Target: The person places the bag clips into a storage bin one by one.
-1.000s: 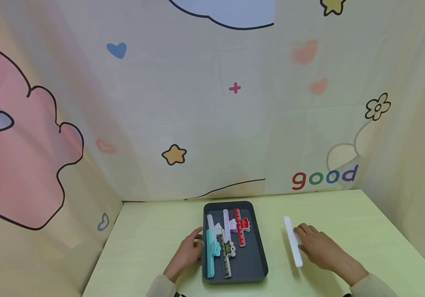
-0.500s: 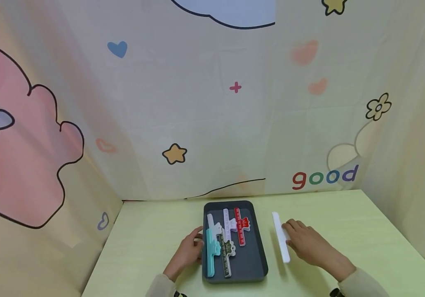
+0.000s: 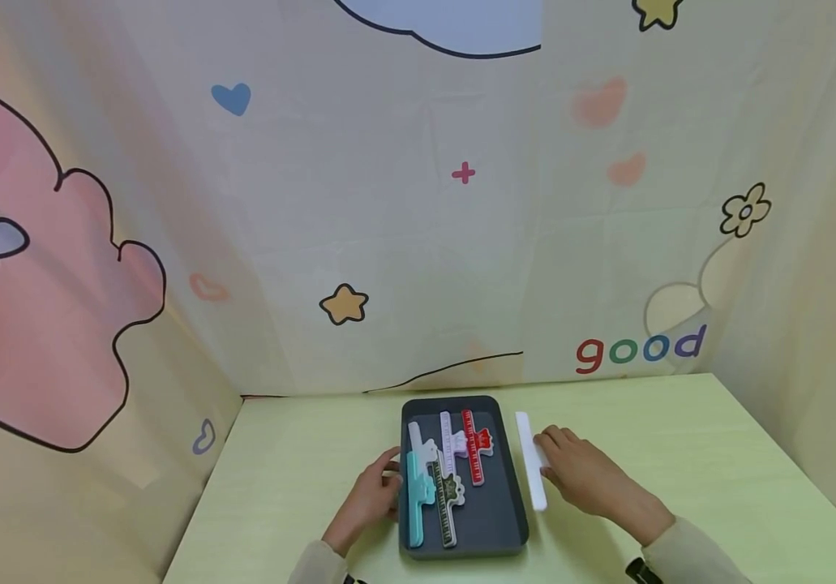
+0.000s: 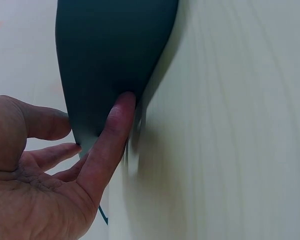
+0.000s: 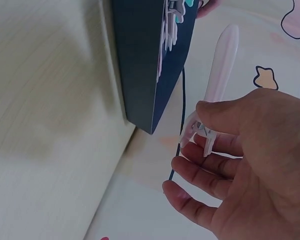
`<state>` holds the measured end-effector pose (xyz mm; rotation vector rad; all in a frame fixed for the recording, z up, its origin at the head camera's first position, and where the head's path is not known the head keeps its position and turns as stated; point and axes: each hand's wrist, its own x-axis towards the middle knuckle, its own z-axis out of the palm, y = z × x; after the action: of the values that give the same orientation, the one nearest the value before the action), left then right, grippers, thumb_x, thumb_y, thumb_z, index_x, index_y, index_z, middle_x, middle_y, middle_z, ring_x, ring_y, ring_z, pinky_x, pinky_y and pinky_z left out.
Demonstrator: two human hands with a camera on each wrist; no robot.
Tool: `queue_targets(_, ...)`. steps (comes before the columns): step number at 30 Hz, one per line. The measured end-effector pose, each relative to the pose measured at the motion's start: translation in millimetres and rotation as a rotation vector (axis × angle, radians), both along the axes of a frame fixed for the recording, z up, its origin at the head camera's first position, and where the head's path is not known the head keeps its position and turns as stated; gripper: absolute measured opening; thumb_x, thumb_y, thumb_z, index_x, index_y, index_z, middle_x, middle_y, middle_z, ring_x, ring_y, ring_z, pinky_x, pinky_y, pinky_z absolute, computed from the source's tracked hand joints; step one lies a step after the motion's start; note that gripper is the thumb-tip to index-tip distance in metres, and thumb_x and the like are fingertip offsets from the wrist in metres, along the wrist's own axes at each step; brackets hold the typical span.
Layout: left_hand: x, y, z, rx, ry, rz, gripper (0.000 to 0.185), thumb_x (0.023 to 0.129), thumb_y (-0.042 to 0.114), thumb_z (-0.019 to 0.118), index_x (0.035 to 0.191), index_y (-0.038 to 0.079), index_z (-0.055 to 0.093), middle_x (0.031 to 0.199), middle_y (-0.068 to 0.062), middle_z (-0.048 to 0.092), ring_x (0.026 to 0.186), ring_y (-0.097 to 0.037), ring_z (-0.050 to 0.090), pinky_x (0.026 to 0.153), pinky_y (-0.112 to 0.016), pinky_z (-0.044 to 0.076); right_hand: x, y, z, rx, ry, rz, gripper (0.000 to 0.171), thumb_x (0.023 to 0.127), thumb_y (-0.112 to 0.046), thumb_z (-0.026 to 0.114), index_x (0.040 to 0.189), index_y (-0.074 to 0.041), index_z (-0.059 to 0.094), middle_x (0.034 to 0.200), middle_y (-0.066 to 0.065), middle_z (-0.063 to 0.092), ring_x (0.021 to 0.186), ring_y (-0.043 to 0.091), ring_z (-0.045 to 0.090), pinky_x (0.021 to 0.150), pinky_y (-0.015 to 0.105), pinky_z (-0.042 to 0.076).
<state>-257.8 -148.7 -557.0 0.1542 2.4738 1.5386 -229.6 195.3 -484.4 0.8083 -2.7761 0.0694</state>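
Note:
My right hand [image 3: 587, 477] pinches a long white clip [image 3: 530, 461] by its grip, just off the right side of the dark grey tray [image 3: 490, 519]. In the right wrist view the clip [image 5: 223, 60] shows its metal spring, and thumb and fingers close on the short handle. My left hand [image 3: 368, 496] touches the tray's left side. In the left wrist view its fingers lie fairly straight against the outer wall [image 4: 107, 45]. Inside the tray lie a turquoise clip [image 3: 415, 507], a dark green patterned clip [image 3: 443, 507], a red clip [image 3: 472, 454], a lilac clip [image 3: 446, 430] and a white clip [image 3: 415, 436].
The tray stands on a pale wood-grain table [image 3: 301, 454]. A printed curtain [image 3: 403, 203] rises behind the table and along both sides. The clips in the tray crowd its left and back parts, and its bare floor shows at the front right.
My right hand has carried the white clip leftward, from well right of the tray to close beside its right rim. The left hand and tray have stayed in place.

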Motion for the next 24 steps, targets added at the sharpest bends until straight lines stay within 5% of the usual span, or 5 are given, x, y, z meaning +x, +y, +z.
queue_targets(24, -1.6, 0, -4.1, 0.009, -0.008, 0.005, 0.053, 0.099, 0.007, 0.047, 0.151, 0.011, 0.037, 0.136, -0.021, 0.051, 0.099, -0.024, 0.057, 0.058, -0.033, 0.058, -11.6, -45, -3.8, 0.021, -0.175, -0.062, 0.048, 0.089, -0.029, 0.071, 0.127, -0.003, 0.057, 0.12, 0.012, 0.059, 0.111, 0.028, 0.055, 0.09, 0.048, 0.054)
